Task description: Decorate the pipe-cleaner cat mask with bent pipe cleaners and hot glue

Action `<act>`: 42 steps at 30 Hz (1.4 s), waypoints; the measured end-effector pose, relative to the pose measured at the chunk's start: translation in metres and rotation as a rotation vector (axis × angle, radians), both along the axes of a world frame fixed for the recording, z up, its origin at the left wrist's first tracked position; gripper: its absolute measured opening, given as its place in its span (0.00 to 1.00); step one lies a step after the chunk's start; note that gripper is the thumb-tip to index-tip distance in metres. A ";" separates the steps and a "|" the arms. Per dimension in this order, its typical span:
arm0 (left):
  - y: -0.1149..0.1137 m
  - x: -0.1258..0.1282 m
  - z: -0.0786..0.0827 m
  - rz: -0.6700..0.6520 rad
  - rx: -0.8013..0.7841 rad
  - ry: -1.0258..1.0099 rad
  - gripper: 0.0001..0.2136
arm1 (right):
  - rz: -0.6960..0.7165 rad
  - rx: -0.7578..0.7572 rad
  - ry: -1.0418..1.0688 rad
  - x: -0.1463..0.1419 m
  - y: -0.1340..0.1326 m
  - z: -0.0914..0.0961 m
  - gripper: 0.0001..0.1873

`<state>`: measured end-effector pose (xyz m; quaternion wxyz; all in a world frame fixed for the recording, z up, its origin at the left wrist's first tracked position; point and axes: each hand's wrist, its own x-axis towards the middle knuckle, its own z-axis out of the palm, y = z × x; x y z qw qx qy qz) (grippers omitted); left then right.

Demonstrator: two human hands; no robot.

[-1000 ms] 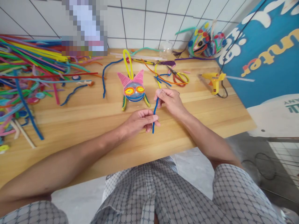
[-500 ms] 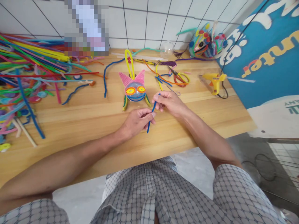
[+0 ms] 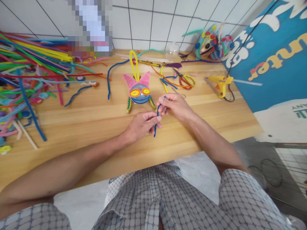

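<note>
Between my two hands is a short blue pipe cleaner (image 3: 158,110), slightly bent. My left hand (image 3: 145,125) pinches it low down, with its bottom end poking out below the fingers. My right hand (image 3: 174,105) is closed on its upper part, between thumb and fingertips. Just beyond them on the table stands a cat-like craft figure (image 3: 139,93): a clear ball with pink ears, yellow-and-orange eyes, green-and-yellow legs and a yellow loop on top. Neither hand touches it.
Heaps of coloured pipe cleaners (image 3: 35,60) cover the table's left side. Scissors (image 3: 188,80) lie behind my right hand, among loose pipe cleaners. A yellow glue gun (image 3: 222,84) rests at the right. At the back sit a clear ball (image 3: 173,49) and a colourful decorated figure (image 3: 207,44).
The blue pipe cleaner was nearly straight and now has a slight bend between my hands. Both hands keep their pinch and have hardly moved.
</note>
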<state>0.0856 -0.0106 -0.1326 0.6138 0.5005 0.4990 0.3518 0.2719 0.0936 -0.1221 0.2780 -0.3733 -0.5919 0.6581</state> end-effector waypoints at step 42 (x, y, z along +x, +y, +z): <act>-0.014 -0.031 0.079 0.381 0.621 -0.362 0.24 | -0.627 0.218 0.186 0.042 0.061 0.000 0.22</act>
